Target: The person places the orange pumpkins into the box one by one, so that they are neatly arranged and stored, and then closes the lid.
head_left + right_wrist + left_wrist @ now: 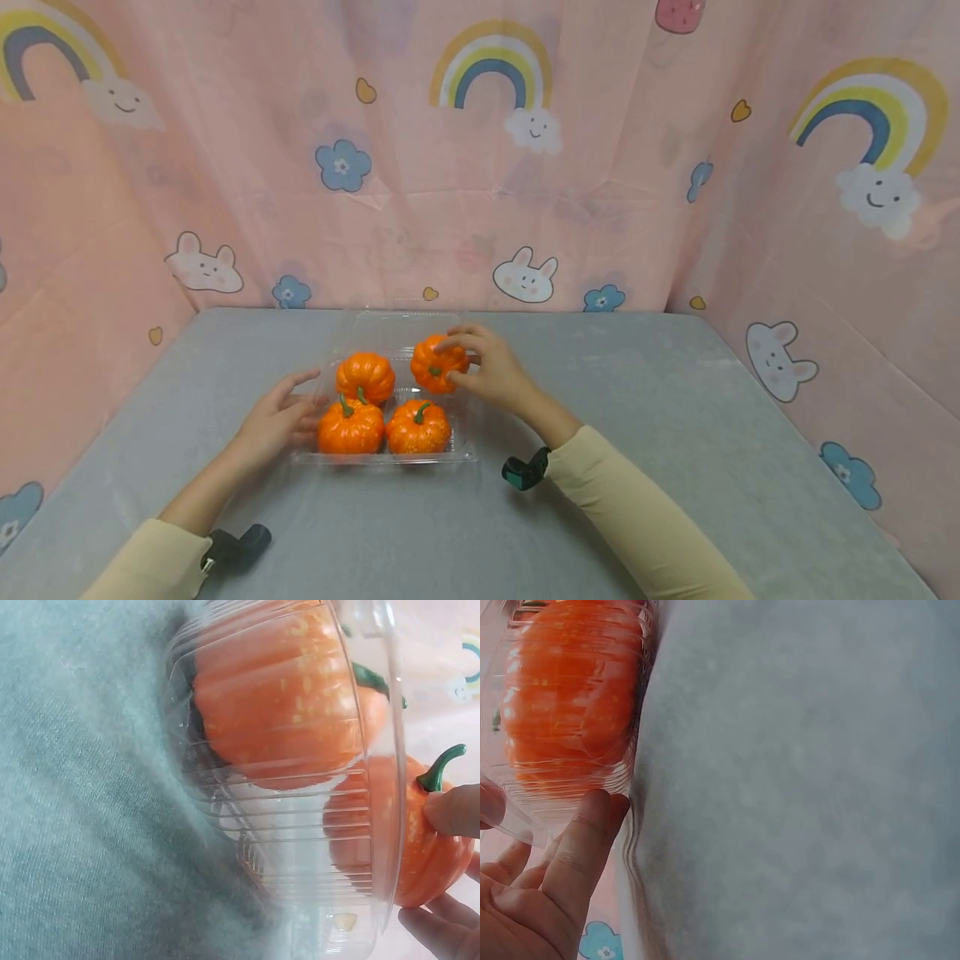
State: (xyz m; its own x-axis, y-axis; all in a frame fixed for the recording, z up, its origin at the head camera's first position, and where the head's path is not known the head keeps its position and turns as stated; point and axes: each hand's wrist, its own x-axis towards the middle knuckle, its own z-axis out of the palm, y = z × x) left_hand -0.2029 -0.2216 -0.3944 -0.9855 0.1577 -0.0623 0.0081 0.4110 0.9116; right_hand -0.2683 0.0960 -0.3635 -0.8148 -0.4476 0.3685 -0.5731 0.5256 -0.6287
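Note:
A clear plastic clamshell box stands on the table with its lid folded back. Inside it are a front-left pumpkin, a front-right pumpkin and a back-left pumpkin, all small, orange and green-stemmed. My right hand grips another small pumpkin at the box's back right corner; in the right wrist view this pumpkin sits partly above the rim, thumb near its stem. My left hand touches the box's left side; in the left wrist view its fingers lie relaxed against the ribbed wall.
A grey cloth covers the table. Behind and at both sides hangs a pink curtain printed with rainbows, rabbits and flowers. The clear lid lies toward the back edge of the table.

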